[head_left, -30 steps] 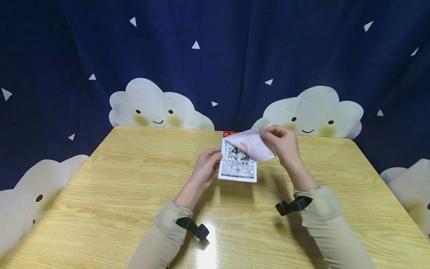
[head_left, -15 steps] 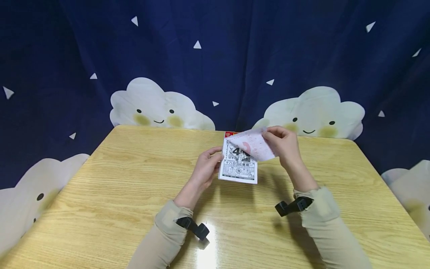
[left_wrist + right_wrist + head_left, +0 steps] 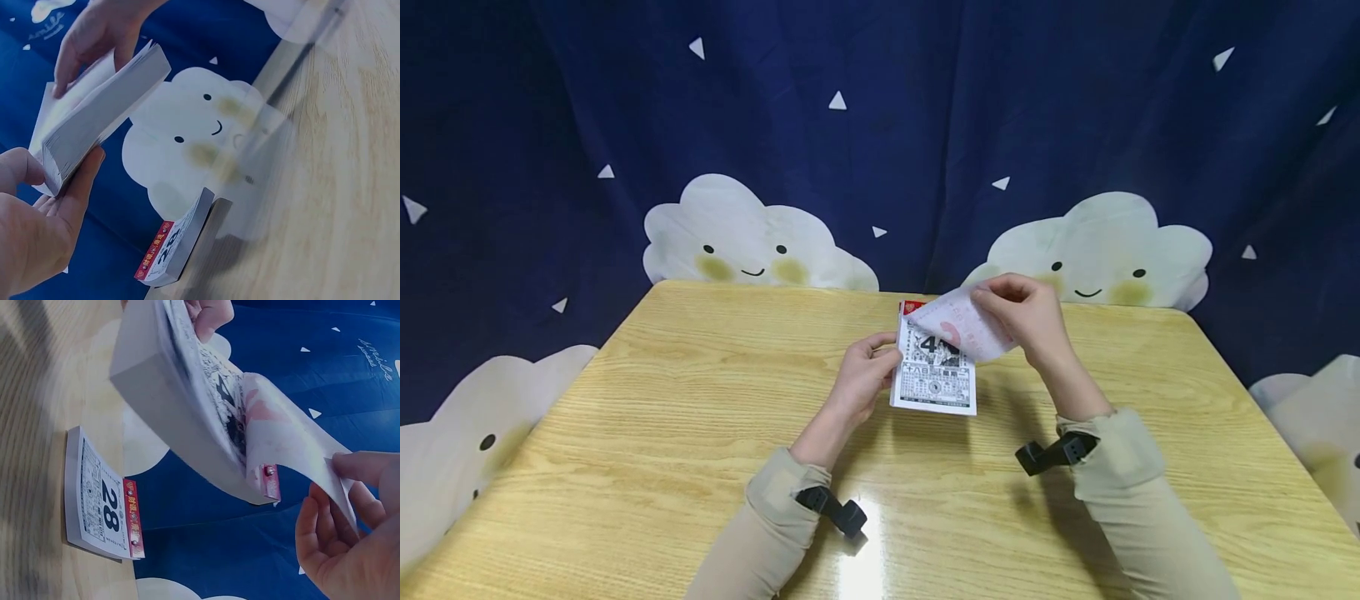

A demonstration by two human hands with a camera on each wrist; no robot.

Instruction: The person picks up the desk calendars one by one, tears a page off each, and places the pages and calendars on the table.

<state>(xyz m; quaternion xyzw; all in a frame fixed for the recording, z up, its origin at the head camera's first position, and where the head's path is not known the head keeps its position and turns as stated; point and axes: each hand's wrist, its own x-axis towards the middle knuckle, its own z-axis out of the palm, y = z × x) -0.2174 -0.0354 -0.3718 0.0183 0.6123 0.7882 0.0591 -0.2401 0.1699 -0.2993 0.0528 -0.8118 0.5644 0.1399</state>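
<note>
My left hand (image 3: 867, 373) grips a thick tear-off calendar (image 3: 934, 387) by its left edge, thumb on the front, holding it tilted above the table. The exposed leaf bears a large 4, and a red strip with metal rivets runs along the head of the pad. With thumb and fingers my right hand (image 3: 1028, 321) pinches the free corner of the top page (image 3: 964, 327), which is folded up toward the upper right and shows its back with faint pink print. In the right wrist view this page (image 3: 287, 428) curves away from the pad, still joined near the red strip.
A second tear-off calendar (image 3: 94, 500), marked 28 under a red strip, lies on the wooden table (image 3: 700, 400) near its far edge; the held one hides it in the head view. Behind the table hangs a dark blue curtain (image 3: 880, 142) with smiling clouds.
The calendar in my left hand has come slightly nearer and to the right. My right hand has shifted a little up and left, still pinching the lifted page.
</note>
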